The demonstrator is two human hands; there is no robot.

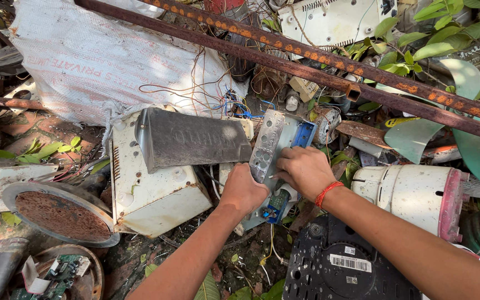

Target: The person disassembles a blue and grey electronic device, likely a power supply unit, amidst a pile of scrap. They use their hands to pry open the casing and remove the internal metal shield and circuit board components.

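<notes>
My left hand (pixel 244 190) grips the lower end of a pale grey perforated metal panel (pixel 268 143) that stands tilted among scrap. My right hand (pixel 304 169), with a red thread on the wrist, presses on the light blue casing (pixel 294 134) just right of that panel, fingers curled over its edge. A small blue circuit part (pixel 274 206) with wires sticks out below both hands. Left of them lies a white metal box (pixel 156 197) with a dark grey ribbed cover (pixel 193 138) on top.
Two rusty iron bars (pixel 329 58) cross diagonally above. A white woven sack (pixel 95 61) lies at the upper left, tangled wires (pixel 218 91) beside it. A white cylinder with pink rim (pixel 418 191) sits right, a black plastic housing (pixel 340 264) below, a rusty round plate (pixel 62 214) left.
</notes>
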